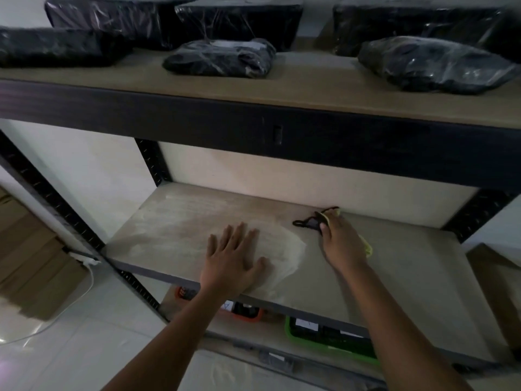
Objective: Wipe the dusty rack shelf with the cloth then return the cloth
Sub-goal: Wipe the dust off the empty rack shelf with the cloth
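Cloth: a yellow-green cloth (366,246) lay on the middle rack shelf (408,266), mostly hidden under the right hand (341,241); only a fringe showed at the hand's far edge and a scrap near the fingertips.
Right-hand grip: fingers curled down over the cloth, bunching and pressing it to the board near the back wall. How much cloth sat inside the palm could not be told.
Left hand: the left hand (235,255) rested flat on the shelf near its front edge, fingers spread and straight, holding nothing; it looked like a brace.
Dust: a pale dust film (197,221) covered the left half of the board, its curved edge ending just beside the left hand. The right half looked darker and barer, so I judged the wipe roughly half done.
Stray item: a small black looped object (307,221), possibly a strap or clip, lay touching the right fingertips; identity unclear.
Handling: the cloth looked soft, light and limp. It should fold and slip under a loose palm, so a bunched hold with the fingers pinning its leading edge seemed best. Not fragile.
Risk: the black item could snag or be swept along.
Above: black plastic-wrapped bundles (220,57) sat on the upper shelf.
Below: a green basket (290,325) sat on the lower shelf.
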